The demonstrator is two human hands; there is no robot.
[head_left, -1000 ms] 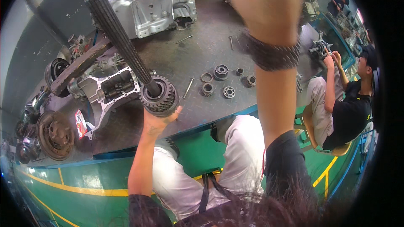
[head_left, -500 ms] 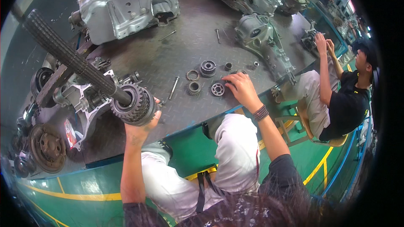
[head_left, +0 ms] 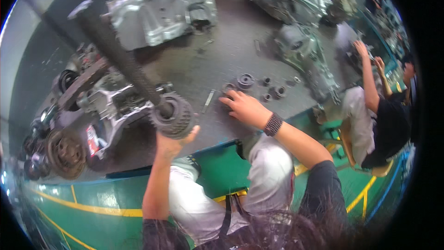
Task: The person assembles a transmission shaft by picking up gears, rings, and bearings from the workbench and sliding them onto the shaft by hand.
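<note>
My left hand (head_left: 173, 141) is closed around the lower end of a gear shaft and holds it up, tilted away to the upper left. A thick toothed gear stack (head_left: 172, 118) sits at that end, and a long dark splined shaft (head_left: 121, 60) rises from it. My right hand (head_left: 249, 110), with a beaded bracelet (head_left: 273, 124), is low over the bench, its fingers curled down and hiding what is under them. Just beyond the fingertips lie a thin ring (head_left: 228, 87) and a synchronizer hub (head_left: 245, 81). Small bushings (head_left: 280, 91) lie to its right.
A metal bench (head_left: 185, 71) carries a large silver gearbox housing (head_left: 159, 11), further castings (head_left: 305, 48) and a bolt (head_left: 208, 101). An opened housing (head_left: 122, 106) and a rusty round drum (head_left: 66, 153) stand left. Another person (head_left: 388, 120) sits working at the right.
My right hand has moved left from beside the ball bearing to over where a small gear lay. The view has shifted, and my left hand still holds the gear shaft.
</note>
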